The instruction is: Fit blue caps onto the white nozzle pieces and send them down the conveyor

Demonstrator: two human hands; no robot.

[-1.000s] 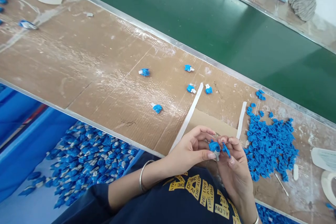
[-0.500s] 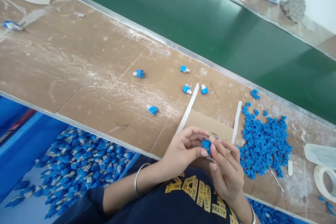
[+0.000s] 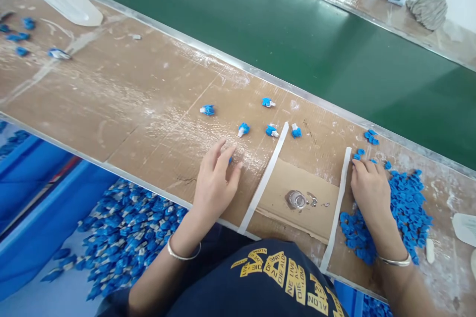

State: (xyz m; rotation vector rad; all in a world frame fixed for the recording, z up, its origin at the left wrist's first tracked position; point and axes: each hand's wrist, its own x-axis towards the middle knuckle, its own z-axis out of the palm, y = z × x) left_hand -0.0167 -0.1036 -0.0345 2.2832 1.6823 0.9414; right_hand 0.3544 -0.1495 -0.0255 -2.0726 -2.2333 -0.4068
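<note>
My left hand [image 3: 214, 181] lies on the brown work surface [image 3: 122, 104], fingers stretched over a small blue-and-white assembled piece [image 3: 230, 160] that is mostly hidden beneath them. Several more assembled pieces lie ahead of it, the nearest [image 3: 243, 129] just beyond the fingertips. My right hand [image 3: 369, 186] rests on the pile of loose blue caps [image 3: 403, 203] at the right, fingers curled down into it; what they touch is hidden. Between the hands a cardboard pad [image 3: 297, 193] holds a small metal ring [image 3: 297, 199].
A green conveyor belt [image 3: 282, 29] runs along the far side of the table. Below the near edge a blue bin [image 3: 44, 228] holds many finished blue-and-white pieces [image 3: 126, 228]. White strips [image 3: 266, 178] frame the pad. Clutter sits at far right.
Both hands left the spot near my chest where they pressed a blue piece together. The left moved out to the table; the right went to the cap pile. One more piece lies on the table.
</note>
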